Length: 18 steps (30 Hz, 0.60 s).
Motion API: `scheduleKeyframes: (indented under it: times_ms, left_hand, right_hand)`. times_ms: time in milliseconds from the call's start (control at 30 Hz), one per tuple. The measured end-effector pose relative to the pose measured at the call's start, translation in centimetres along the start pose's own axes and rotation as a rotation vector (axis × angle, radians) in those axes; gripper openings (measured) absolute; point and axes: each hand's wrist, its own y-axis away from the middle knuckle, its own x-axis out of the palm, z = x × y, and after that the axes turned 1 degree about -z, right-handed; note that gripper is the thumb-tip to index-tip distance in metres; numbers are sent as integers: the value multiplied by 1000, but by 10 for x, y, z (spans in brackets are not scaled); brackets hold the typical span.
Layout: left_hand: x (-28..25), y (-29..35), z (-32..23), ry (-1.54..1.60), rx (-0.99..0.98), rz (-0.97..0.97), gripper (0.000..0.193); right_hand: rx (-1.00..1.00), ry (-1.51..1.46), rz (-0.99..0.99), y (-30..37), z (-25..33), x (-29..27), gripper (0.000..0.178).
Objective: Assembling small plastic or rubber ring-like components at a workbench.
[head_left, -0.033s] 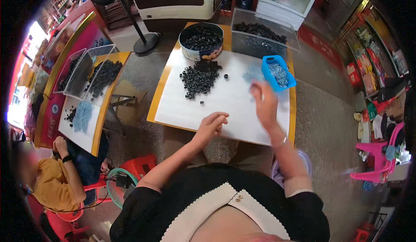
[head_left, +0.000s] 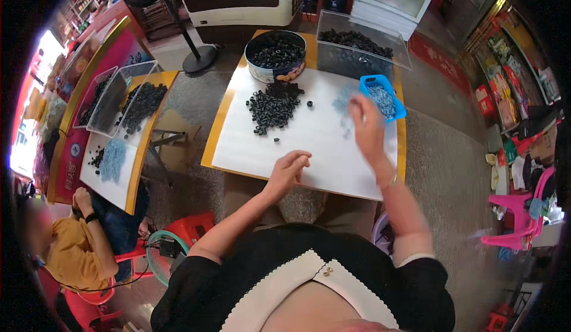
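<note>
My left hand rests over the front edge of the white-topped table, thumb and fingers curled together. Whatever they hold, if anything, is hidden. On the right side of the tabletop my right hand hovers beside a small blue plastic tray, its fingers blurred by motion. Tiny pale-blue pieces fill the tray, and a loose scatter of similar pieces lies just left of it. Left of centre is a heap of small black cylindrical parts. One black part sits apart from the heap.
A round tin and a clear bin, both with black parts, stand at the far edge. To the left, a person in a yellow shirt sits by another table. A pedestal fan stands behind; a pink stool is at right.
My right hand has shifted slightly to the right and toward me. More of the loose pale-blue pieces show beside it. My left hand has barely moved.
</note>
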Motion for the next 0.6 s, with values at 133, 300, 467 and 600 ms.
scheduleKeyframes:
  times_ms: [133, 300, 467, 600]
  left_hand:
    - [4, -19, 23, -152, 121, -117, 19]
    - [3, -19, 16, -231, 142, -140, 19]
    - [1, -22, 14, -155, 113, -109, 17]
    - [-2, -23, 21, -151, 128, -111, 16]
  right_hand:
    - [-140, 107, -153, -119, -51, -4, 24]
    - [-341, 493, -181, -170, -77, 7, 29]
    - [-205, 169, 248, -78, -61, 75, 19]
    - [-124, 201, 324, -29, -70, 117, 21]
